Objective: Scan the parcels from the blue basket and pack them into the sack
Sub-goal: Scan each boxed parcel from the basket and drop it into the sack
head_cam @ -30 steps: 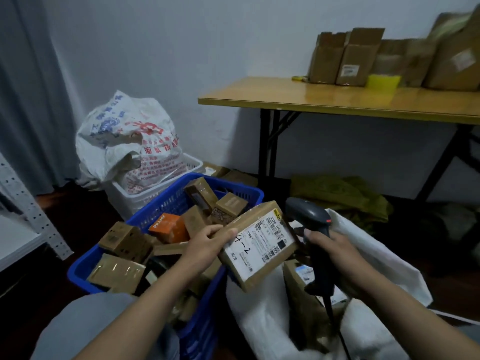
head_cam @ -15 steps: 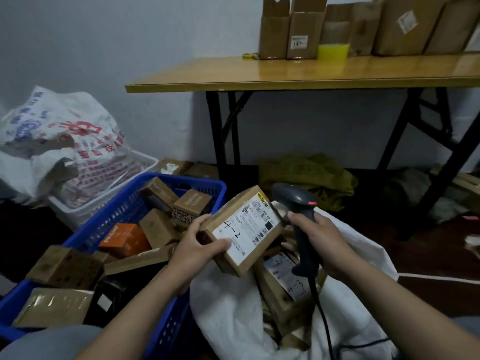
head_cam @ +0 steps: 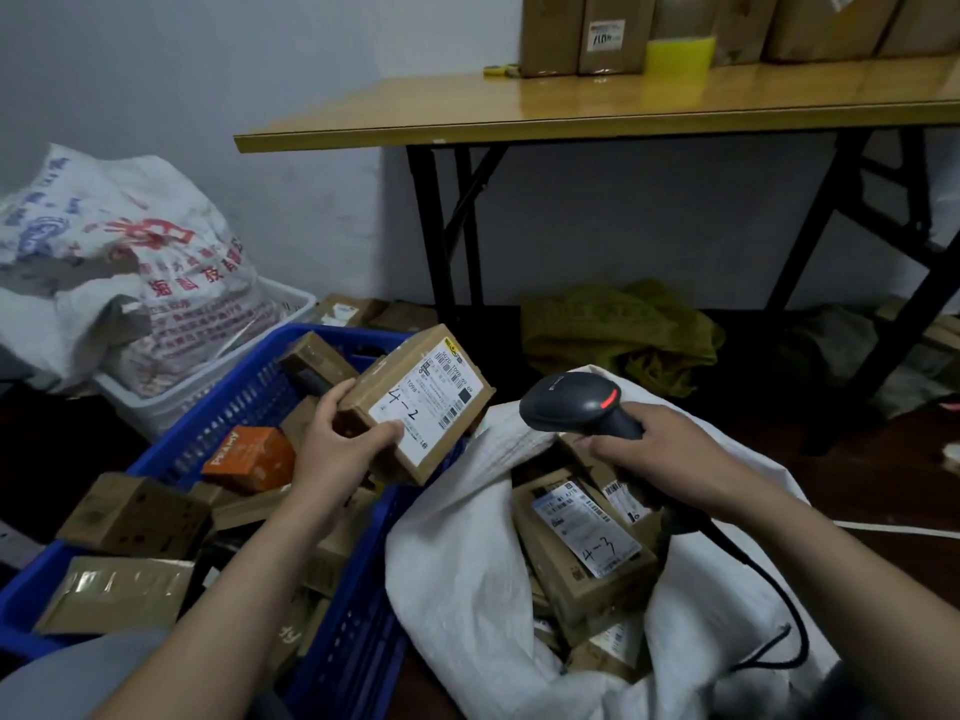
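1. We see a parcel sorting room: labelled cartons (head_cam: 135, 511) fill the blue basket (head_cam: 234, 407) below the gripped parcel (head_cam: 421, 402).
2. Beyond the gripped scanner (head_cam: 571, 402), more boxes (head_cam: 608, 28) line a folding table (head_cam: 597, 103).
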